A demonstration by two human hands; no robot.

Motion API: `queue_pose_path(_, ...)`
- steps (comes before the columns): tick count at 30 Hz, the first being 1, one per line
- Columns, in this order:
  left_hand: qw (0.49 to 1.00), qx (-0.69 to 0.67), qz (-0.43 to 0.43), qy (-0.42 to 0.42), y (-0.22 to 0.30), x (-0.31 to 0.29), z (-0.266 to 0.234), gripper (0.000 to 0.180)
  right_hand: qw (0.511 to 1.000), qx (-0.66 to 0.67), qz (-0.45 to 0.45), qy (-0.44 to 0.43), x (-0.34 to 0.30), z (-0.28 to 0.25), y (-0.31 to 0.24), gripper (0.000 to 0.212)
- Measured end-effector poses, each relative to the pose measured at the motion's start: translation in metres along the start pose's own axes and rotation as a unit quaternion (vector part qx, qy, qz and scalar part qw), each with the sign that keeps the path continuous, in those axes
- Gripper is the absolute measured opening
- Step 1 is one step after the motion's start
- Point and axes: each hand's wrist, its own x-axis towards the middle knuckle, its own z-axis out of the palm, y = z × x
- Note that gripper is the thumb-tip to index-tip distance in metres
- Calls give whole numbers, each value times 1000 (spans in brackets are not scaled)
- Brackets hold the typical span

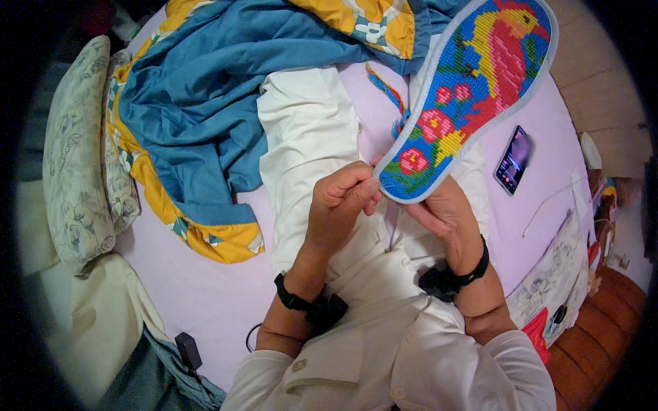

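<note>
An embroidered shoe insole (473, 89) with a bright bird and pink flowers on a blue ground is held up over the bed. My right hand (442, 212) grips its near end from underneath. My left hand (339, 202) has its fingers pinched together at the insole's near edge, seemingly on a needle or thread too small to make out. Loose coloured threads (387, 89) hang off the insole's left side. Both wrists wear black bands. My legs in white trousers (308, 130) stretch out beneath.
A blue and yellow quilt (199, 103) lies bunched at the left and top. Floral pillows (75, 151) line the left edge. A phone (514, 161) lies on the lilac sheet at the right. A black charger plug (187, 349) sits near my left elbow.
</note>
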Motion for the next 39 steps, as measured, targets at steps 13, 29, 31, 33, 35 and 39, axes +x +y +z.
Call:
queue_pose_path(13, 999, 31, 19, -17, -4, 5, -2, 13, 983, 172, -55, -32, 14, -6, 24, 14)
queue_pose_path(29, 994, -92, -44, 31, -10, 4, 4, 14, 967, -100, -193, 136, 7, 8, 18, 35)
queue_pose_path(31, 993, -103, -50, 35, -10, 3, 5, 14, 970, -89, -188, 129, 7, 10, 16, 36)
queue_pose_path(33, 992, -119, -44, 24, -13, 3, 3, 14, 974, -69, -178, 118, 7, 14, 13, 36)
queue_pose_path(35, 990, -133, -46, 22, -14, 3, 3, 15, 980, -39, -163, 103, 6, 17, 10, 36)
queue_pose_path(39, 986, -148, -67, 30, -9, 4, 7, 15, 913, -268, -242, 189, 14, 12, 18, 29)
